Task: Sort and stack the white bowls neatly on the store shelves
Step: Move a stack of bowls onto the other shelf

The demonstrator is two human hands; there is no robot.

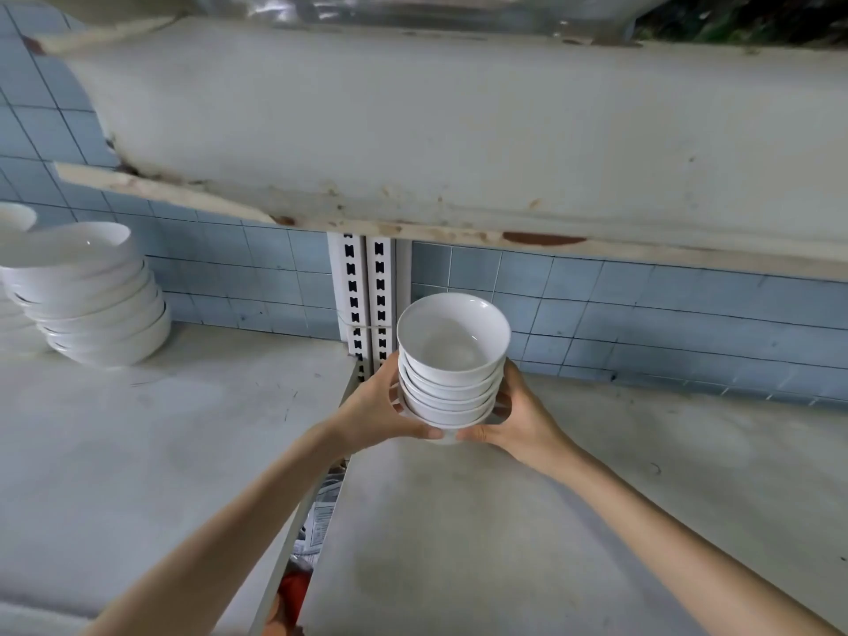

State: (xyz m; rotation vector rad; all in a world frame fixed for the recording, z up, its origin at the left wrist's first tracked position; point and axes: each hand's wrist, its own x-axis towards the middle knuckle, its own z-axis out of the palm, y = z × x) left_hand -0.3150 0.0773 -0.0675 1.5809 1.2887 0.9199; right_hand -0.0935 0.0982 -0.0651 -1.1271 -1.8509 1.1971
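At the grey shelf [504, 521], before blue wall tiles, an upright stack of white bowls [452, 360] is clasped at its base between left grip [381, 406] and right grip [523, 415], both curled round it, equally near, axis vertical.

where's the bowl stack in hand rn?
Head view, centre: the bowl stack is gripped between left hand and right hand, at the right shelf's back-left corner, in front of the slotted upright.
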